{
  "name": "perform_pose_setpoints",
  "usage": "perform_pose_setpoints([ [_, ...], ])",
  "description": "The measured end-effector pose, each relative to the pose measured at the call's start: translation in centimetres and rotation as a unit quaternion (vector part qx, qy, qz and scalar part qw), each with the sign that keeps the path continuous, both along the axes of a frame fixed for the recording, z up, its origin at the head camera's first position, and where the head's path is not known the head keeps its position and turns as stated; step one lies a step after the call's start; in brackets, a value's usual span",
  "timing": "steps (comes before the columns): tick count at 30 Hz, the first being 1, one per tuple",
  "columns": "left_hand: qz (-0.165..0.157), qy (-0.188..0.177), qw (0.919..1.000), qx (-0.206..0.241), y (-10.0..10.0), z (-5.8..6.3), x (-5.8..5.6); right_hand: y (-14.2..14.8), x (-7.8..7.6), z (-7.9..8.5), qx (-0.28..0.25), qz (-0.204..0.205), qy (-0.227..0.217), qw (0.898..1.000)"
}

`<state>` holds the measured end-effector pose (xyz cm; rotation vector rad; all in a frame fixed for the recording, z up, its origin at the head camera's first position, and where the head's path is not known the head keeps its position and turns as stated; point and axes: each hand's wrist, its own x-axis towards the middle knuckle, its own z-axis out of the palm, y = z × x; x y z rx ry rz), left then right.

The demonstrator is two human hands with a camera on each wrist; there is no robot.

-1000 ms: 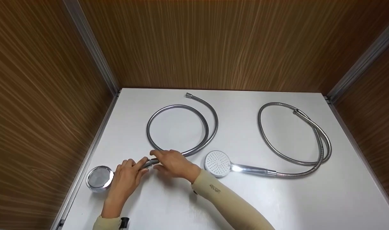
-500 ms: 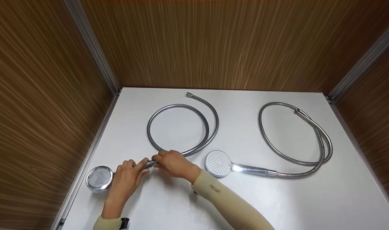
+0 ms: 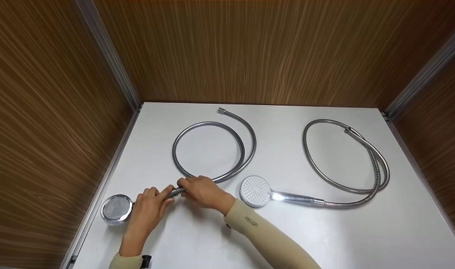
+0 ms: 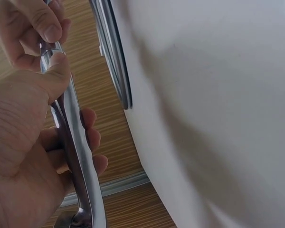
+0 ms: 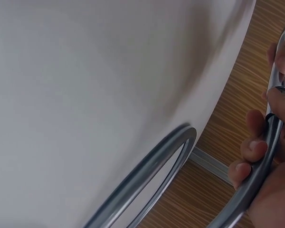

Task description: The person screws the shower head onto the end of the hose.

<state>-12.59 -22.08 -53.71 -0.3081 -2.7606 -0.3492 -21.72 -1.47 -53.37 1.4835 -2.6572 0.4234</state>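
At the table's left, my left hand (image 3: 147,211) grips the handle of a chrome shower head (image 3: 117,209), whose round face points up. In the left wrist view, the fingers wrap round the shiny handle (image 4: 80,147) and the thumb lies along it near its end. My right hand (image 3: 205,192) holds the end of a grey shower hose (image 3: 174,153) against that handle end. The right wrist view shows its fingers curled round the hose (image 5: 262,173), with the thumb at the joint. Whether the threads engage is hidden. The hose's other end (image 3: 221,111) lies free at the back.
Right of my right hand lies a second shower head (image 3: 255,191) with a white dotted face, joined to a coiled metal hose (image 3: 377,168). Both rest on the white table (image 3: 279,149). Wood-grain panels (image 3: 249,52) stand at the back and both sides.
My right hand's forefinger, stretched over the joint a second ago, has drawn back and curled round the hose end. The left hand and shower head have stayed nearly still.
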Motion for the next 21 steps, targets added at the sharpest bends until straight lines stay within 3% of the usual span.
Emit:
perform_pose_setpoints([
  [9,0.001,-0.010,0.9999,0.008,0.12,0.00,0.06,0.17,0.02,0.02,0.018,0.003,0.030,0.999],
  [16,-0.002,0.009,0.9999,0.004,0.07,-0.05,0.00,0.16,0.10,-0.15,-0.006,-0.005,-0.007,1.000],
  [21,-0.006,0.020,0.9998,0.005,0.04,-0.11,0.00,0.08,0.10,-0.18,-0.020,-0.001,-0.004,1.000],
])
